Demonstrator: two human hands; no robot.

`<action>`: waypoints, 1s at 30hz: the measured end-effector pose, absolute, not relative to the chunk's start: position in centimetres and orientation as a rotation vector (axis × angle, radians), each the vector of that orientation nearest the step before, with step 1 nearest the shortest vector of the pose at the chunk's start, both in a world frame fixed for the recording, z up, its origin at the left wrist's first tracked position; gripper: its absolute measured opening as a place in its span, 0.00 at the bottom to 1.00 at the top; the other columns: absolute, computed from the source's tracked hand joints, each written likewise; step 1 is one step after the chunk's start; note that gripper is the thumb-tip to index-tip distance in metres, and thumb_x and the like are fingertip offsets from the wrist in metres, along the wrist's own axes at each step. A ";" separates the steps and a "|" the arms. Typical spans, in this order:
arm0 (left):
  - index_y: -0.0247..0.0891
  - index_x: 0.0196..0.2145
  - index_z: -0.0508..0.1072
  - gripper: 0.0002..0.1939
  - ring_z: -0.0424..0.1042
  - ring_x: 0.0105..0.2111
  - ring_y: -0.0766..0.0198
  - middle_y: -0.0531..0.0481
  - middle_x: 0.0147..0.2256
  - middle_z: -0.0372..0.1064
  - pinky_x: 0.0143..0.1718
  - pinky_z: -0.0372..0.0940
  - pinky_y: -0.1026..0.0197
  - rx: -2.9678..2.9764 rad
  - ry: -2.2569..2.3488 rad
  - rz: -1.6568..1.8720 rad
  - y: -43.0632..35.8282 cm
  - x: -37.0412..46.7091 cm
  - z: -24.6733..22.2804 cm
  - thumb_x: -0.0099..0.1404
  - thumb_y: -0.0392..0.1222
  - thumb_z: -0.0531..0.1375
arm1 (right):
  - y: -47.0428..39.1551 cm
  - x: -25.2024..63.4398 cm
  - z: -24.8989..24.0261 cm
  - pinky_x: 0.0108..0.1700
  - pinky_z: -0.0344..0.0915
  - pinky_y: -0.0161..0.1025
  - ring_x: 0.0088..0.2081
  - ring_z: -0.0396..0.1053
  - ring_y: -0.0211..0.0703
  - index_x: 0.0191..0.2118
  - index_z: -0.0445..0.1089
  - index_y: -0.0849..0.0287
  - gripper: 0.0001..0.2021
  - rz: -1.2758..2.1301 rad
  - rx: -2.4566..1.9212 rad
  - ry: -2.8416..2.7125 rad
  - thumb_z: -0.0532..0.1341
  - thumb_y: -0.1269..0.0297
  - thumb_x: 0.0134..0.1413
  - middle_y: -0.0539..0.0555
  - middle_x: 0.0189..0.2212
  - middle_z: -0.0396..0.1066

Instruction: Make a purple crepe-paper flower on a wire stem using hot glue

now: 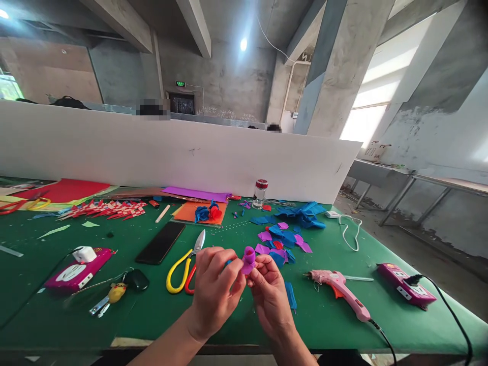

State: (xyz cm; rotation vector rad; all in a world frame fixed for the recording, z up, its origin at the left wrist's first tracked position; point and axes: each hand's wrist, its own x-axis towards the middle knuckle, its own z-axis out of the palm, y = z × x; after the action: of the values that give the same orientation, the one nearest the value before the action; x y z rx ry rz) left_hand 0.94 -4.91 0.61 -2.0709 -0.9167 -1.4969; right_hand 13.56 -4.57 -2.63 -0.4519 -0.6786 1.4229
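Between my two hands is a small purple paper flower (249,260) with a bit of red at its centre. My left hand (218,284) pinches its left side with thumb and forefinger. From the right, the thumb and fingers of my right hand (269,295) grip its lower edge. Scissors (179,274) with one yellow and one red handle lie just left of my left hand. Behind the hands, purple and blue paper petals (282,239) are scattered. A pink hot glue gun (339,287) rests to the right of my right hand.
On the green table (236,335) lie a black phone (160,244), keys with a yellow charm (116,292) and two magenta power strips (406,284). A glass jar (260,194) stands before the white partition (183,147). Finished blue and red paper flowers (208,212) sit on orange paper.
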 end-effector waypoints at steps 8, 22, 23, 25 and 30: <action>0.43 0.39 0.75 0.12 0.70 0.35 0.59 0.48 0.33 0.75 0.40 0.62 0.54 -2.053 -0.741 -1.328 -4.9 0.1 2.2 0.61 0.29 0.60 | -3.8 14.9 -2.6 0.29 0.62 0.31 0.26 0.63 0.33 0.34 0.72 0.56 0.12 1.364 -0.486 -0.793 0.72 0.65 0.42 0.47 0.28 0.69; 0.39 0.47 0.68 0.20 0.68 0.41 0.55 0.43 0.39 0.71 0.42 0.65 0.50 -2.368 -0.724 -1.577 -4.8 -0.6 2.1 0.57 0.30 0.63 | -3.6 15.8 -2.4 0.23 0.57 0.27 0.23 0.60 0.31 0.31 0.71 0.55 0.14 1.519 -0.427 -0.827 0.74 0.65 0.37 0.45 0.25 0.68; 0.39 0.47 0.68 0.20 0.68 0.41 0.55 0.43 0.39 0.71 0.42 0.65 0.50 -2.389 -0.731 -1.591 -4.9 -0.6 2.2 0.57 0.28 0.61 | -3.6 15.8 -2.4 0.22 0.57 0.27 0.22 0.60 0.31 0.31 0.71 0.55 0.14 1.529 -0.423 -0.828 0.74 0.65 0.36 0.45 0.24 0.68; 0.39 0.48 0.68 0.21 0.67 0.39 0.57 0.44 0.37 0.70 0.42 0.65 0.51 -2.412 -0.734 -1.600 -5.0 -0.5 2.4 0.57 0.26 0.60 | -3.7 15.7 -2.5 0.22 0.56 0.27 0.22 0.59 0.31 0.31 0.71 0.56 0.15 1.534 -0.426 -0.844 0.75 0.65 0.36 0.45 0.23 0.67; 0.41 0.38 0.71 0.14 0.67 0.36 0.59 0.48 0.32 0.70 0.39 0.64 0.52 -2.376 -0.710 -1.556 -5.2 -0.6 2.8 0.57 0.26 0.60 | -3.7 15.8 -2.3 0.22 0.57 0.27 0.21 0.59 0.31 0.30 0.71 0.57 0.15 1.523 -0.427 -0.873 0.75 0.63 0.35 0.45 0.21 0.66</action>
State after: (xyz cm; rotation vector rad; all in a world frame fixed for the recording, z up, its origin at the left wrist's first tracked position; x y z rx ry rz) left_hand -0.62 -5.19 2.83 -2.3762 -0.7099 -1.5556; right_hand 15.75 -3.72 -2.35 -0.4271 -0.8733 1.5226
